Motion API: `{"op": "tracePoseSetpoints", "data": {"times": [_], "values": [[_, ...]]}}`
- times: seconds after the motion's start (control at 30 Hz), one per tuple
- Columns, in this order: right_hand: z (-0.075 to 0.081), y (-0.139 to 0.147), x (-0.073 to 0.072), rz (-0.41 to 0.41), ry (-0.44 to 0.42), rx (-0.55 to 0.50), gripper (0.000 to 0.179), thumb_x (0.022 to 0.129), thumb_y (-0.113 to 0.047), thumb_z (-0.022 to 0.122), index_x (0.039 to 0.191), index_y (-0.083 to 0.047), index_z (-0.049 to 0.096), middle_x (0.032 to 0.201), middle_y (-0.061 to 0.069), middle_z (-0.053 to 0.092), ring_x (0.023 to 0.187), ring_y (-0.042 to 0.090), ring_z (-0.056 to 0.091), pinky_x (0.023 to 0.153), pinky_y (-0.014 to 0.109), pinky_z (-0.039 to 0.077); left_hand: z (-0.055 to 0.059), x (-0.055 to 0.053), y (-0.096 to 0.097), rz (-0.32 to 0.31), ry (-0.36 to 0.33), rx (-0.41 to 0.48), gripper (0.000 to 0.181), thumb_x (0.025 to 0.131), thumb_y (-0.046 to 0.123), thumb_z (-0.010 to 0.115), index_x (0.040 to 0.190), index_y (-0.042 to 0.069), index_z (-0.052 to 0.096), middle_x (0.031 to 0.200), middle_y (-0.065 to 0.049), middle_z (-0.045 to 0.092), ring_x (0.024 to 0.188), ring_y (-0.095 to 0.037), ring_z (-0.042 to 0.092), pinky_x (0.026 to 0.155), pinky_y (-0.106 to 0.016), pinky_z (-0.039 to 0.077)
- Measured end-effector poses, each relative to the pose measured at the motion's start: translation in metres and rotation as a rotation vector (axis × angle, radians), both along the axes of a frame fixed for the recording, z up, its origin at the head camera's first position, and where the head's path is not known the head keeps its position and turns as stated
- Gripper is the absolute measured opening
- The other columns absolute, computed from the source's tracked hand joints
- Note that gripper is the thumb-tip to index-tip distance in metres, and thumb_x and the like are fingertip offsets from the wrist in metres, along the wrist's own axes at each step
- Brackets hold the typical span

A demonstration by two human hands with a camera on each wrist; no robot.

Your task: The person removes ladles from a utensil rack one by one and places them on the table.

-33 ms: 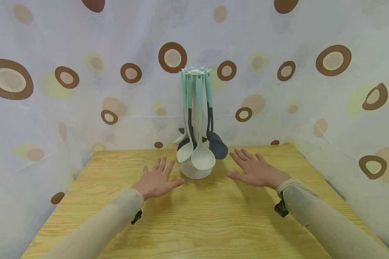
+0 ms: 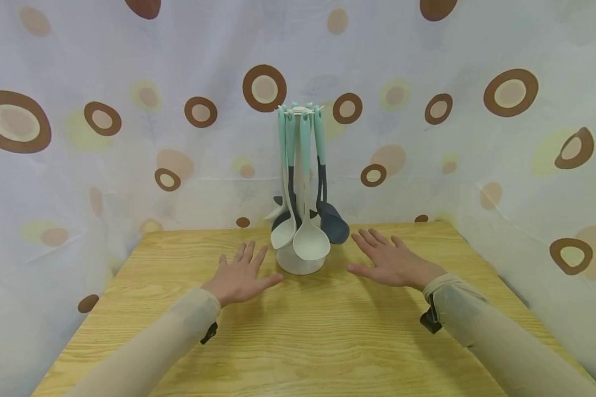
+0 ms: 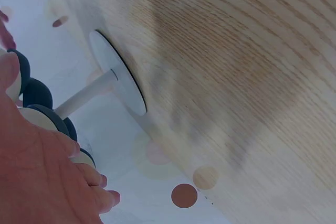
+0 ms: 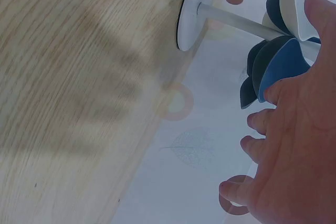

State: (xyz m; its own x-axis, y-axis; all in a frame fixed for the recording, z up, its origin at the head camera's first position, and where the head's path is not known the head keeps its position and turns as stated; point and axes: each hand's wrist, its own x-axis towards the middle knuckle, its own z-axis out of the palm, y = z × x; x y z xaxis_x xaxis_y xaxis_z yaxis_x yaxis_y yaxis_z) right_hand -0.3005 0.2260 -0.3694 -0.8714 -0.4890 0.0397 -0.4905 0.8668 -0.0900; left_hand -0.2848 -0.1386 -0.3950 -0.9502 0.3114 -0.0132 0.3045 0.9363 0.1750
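A white utensil stand (image 2: 300, 267) with a round base rises from the table in the head view. Several kitchen utensils with mint-green handles hang around its top. At the front is a white ladle (image 2: 312, 243), beside a white spoon (image 2: 282, 236); a dark blue-grey ladle (image 2: 335, 228) hangs on the right side. My left hand (image 2: 239, 277) hovers over the table left of the stand, palm down, fingers spread, holding nothing. To the stand's right, my right hand (image 2: 389, 262) is likewise spread and holds nothing, its fingertips near the dark ladle. Utensils at the back are partly hidden.
The stand is on a light wood-grain table (image 2: 298, 342), toward its far edge. A pale curtain (image 2: 218, 44) printed with brown rings hangs behind and along both sides. Dark straps with small devices sit at both wrists, under beige sleeves.
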Motion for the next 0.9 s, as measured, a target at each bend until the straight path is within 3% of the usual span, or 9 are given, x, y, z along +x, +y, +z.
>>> {"op": "tracePoseSetpoints", "data": {"times": [0.17,0.27,0.43,0.57,0.73,0.9], "values": [[0.0,-0.001,-0.001,0.01,0.017,-0.007,0.087,0.098,-0.071,0.036,0.161,-0.013,0.024,0.164,0.017,0.026,0.152,0.04,0.022,0.112,0.074,0.019,-0.002,-0.002,-0.001,-0.002,0.025,0.013,0.095,0.091,0.08,0.036,0.161,0.016,0.025,0.167,-0.02,0.016,0.155,-0.038,0.013,0.112,-0.074,0.017],[0.0,-0.003,-0.001,0.031,0.074,-0.034,0.08,0.099,-0.068,0.04,0.157,-0.012,0.036,0.158,0.015,0.041,0.146,0.039,0.037,0.109,0.07,0.028,-0.005,-0.005,0.0,-0.009,0.104,0.071,0.09,0.095,0.075,0.037,0.155,0.008,0.036,0.161,-0.021,0.031,0.151,-0.039,0.025,0.113,-0.066,0.028],[0.0,-0.007,0.0,0.088,0.207,-0.084,0.053,0.101,-0.053,0.053,0.134,-0.014,0.064,0.131,0.008,0.068,0.121,0.032,0.062,0.099,0.06,0.044,0.002,-0.009,0.007,0.003,0.221,0.246,0.061,0.101,0.055,0.048,0.135,0.005,0.06,0.135,-0.014,0.063,0.126,-0.033,0.059,0.1,-0.05,0.05],[-0.001,-0.01,0.001,0.137,0.278,-0.115,0.032,0.1,-0.04,0.061,0.117,-0.017,0.073,0.114,0.001,0.074,0.103,0.024,0.07,0.092,0.053,0.05,0.012,-0.012,0.016,0.01,0.273,0.337,0.039,0.1,0.039,0.054,0.121,0.009,0.067,0.12,-0.006,0.071,0.108,-0.024,0.068,0.089,-0.044,0.055],[-0.001,-0.012,0.002,0.213,0.358,-0.167,0.011,0.098,-0.024,0.064,0.098,-0.021,0.075,0.09,-0.012,0.073,0.077,0.006,0.066,0.08,0.042,0.052,0.026,-0.02,0.034,-0.028,0.354,0.429,0.03,0.102,0.037,0.054,0.112,0.012,0.067,0.108,-0.004,0.072,0.095,-0.021,0.069,0.081,-0.041,0.055],[-0.001,-0.014,0.004,0.26,0.413,-0.212,0.014,0.096,-0.017,0.063,0.087,-0.023,0.072,0.072,-0.019,0.061,0.061,-0.002,0.049,0.073,0.036,0.048,0.04,-0.033,0.048,-0.038,0.372,0.559,0.031,0.103,0.04,0.054,0.111,0.011,0.063,0.109,-0.005,0.067,0.096,-0.023,0.065,0.086,-0.04,0.054]]}}
